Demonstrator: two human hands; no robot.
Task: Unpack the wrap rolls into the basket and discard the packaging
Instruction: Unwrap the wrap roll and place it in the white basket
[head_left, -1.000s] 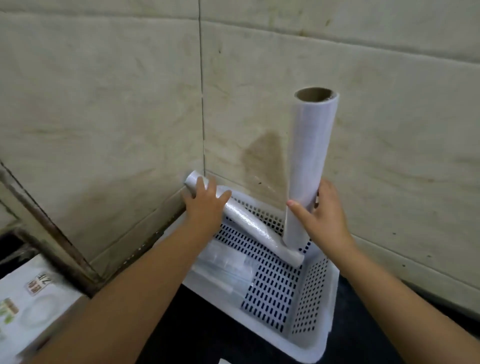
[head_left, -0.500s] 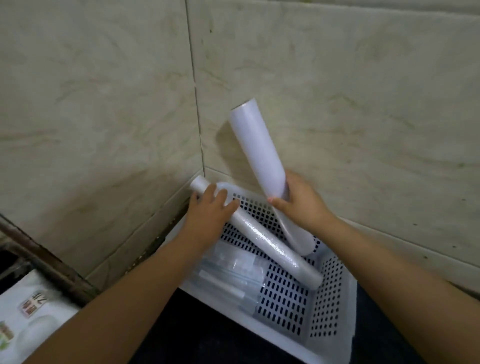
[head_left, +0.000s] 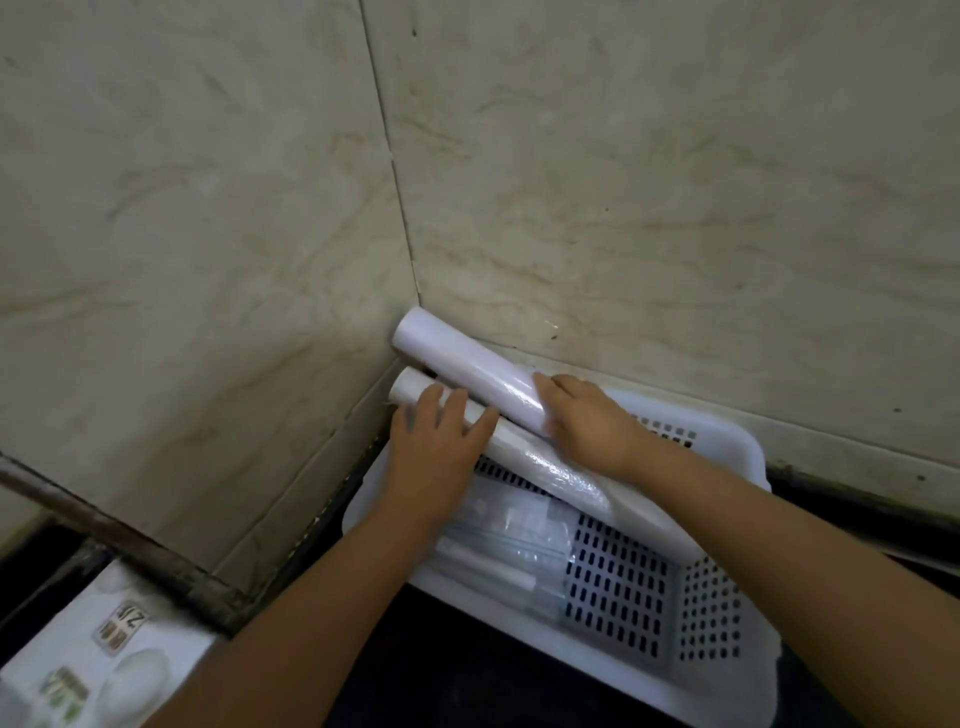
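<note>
right hand (head_left: 587, 421) – clasps upper roll (head_left: 462, 364) | left hand (head_left: 436, 441) – spread flat on lower roll (head_left: 561, 473) | basket (head_left: 727, 447)

I'm seeing two glossy white rolls (head_left: 470, 366) (head_left: 540, 462) lying over a white basket (head_left: 727, 441) that is showing rows of dark slots and round holes. Behind the basket, beige tiles (head_left: 649, 182) are showing brown marbling; under it, a black counter (head_left: 467, 665).

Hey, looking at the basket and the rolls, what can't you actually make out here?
Head view only:
- Lower roll: near end hidden by right arm.
- Upper roll: near end covered by right hand.
- Clear packet: contents blurred.
- Box label: unreadable, cut by the frame edge.
- Basket: far-left corner behind rolls.
</note>
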